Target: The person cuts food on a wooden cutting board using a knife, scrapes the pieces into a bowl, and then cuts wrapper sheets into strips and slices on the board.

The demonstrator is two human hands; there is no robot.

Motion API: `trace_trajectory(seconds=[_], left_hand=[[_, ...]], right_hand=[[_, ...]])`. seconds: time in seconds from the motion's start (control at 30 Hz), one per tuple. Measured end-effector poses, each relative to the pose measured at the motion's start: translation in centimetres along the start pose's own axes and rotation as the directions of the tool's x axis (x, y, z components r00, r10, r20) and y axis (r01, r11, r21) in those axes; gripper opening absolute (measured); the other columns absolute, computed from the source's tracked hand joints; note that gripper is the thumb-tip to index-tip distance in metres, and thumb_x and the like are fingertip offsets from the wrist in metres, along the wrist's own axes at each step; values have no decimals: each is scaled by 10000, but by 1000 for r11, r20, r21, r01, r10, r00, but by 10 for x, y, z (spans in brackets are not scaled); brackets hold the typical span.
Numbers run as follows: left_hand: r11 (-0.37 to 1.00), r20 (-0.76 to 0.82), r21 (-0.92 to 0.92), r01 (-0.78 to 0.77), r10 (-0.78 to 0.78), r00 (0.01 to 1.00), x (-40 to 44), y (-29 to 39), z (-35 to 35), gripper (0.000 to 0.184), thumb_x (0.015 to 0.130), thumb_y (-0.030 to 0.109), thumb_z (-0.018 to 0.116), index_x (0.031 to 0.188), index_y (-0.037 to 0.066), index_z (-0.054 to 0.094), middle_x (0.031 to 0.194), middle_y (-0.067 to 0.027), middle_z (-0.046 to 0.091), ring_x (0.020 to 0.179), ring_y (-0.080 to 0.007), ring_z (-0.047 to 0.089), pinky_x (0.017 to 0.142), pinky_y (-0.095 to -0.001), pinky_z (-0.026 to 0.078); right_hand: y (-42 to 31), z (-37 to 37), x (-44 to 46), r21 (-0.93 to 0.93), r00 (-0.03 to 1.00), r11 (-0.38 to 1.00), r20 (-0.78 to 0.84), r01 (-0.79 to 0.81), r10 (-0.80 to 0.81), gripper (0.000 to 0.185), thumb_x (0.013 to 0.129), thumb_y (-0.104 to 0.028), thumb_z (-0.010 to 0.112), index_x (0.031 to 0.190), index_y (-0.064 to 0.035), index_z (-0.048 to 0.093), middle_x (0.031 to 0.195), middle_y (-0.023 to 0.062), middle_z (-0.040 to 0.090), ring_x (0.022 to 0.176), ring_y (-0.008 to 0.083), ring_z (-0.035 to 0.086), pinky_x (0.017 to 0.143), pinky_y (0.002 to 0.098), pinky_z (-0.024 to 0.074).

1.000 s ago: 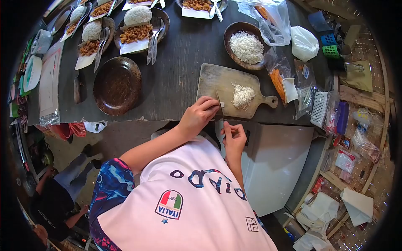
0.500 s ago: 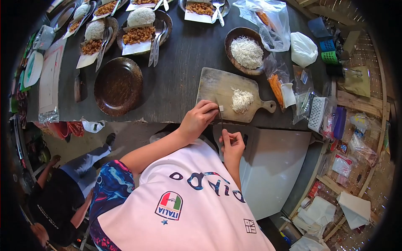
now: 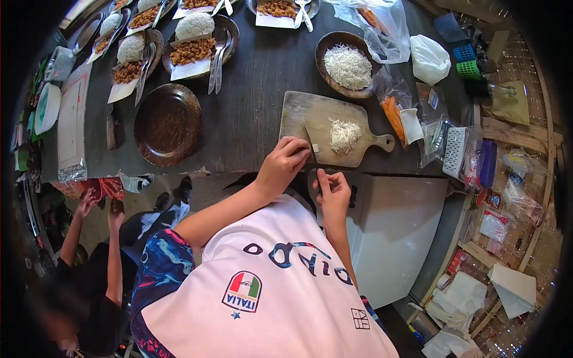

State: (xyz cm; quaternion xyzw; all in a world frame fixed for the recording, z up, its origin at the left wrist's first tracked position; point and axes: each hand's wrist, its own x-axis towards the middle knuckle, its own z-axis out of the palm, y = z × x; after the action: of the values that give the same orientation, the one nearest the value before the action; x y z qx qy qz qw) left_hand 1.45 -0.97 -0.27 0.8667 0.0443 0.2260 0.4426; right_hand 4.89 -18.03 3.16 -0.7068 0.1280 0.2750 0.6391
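My right hand [image 3: 332, 192] is closed round the handle of a thin knife [image 3: 310, 138] at the table's front edge. The blade points away from me over the near left part of a wooden cutting board [image 3: 292, 113]. My left hand [image 3: 283, 166] is at the board's near left corner, just left of the blade, its fingers bent together; what they hold is hidden. A small white piece [image 3: 316, 147] lies right beside the blade. Farther right on the board is a heap of thin white shreds [image 3: 345, 136]. A dark bowl [image 3: 325, 51] of similar shreds stands behind the board.
An empty brown plate [image 3: 167, 124] lies to the left. Behind it are several plates with rice [image 3: 195, 27], brown food and cutlery. Bagged orange sticks [image 3: 394, 119] and a white bag [image 3: 430, 59] lie right. Another person's hands [image 3: 89, 201] are below the table's left end, near a red bag [image 3: 110, 187].
My hands stay close to the same place at the board, with the knife blade slightly more tilted. At lower left, the other person has raised both arms toward the red bag.
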Motion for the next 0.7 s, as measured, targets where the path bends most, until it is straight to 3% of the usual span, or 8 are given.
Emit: trace_trajectory(seconds=[0.7], left_hand=[[1000, -11, -12, 7, -7, 1000, 3, 0, -1, 138, 864, 18, 748, 999, -9, 755, 1085, -72, 681, 1081, -283, 634, 897, -383, 566]], right_hand=[[-1, 0, -11, 21, 996, 996, -26, -88, 89, 280, 1004, -226, 768, 891, -86, 553, 768, 32, 658, 544, 15, 443, 455, 200, 280]])
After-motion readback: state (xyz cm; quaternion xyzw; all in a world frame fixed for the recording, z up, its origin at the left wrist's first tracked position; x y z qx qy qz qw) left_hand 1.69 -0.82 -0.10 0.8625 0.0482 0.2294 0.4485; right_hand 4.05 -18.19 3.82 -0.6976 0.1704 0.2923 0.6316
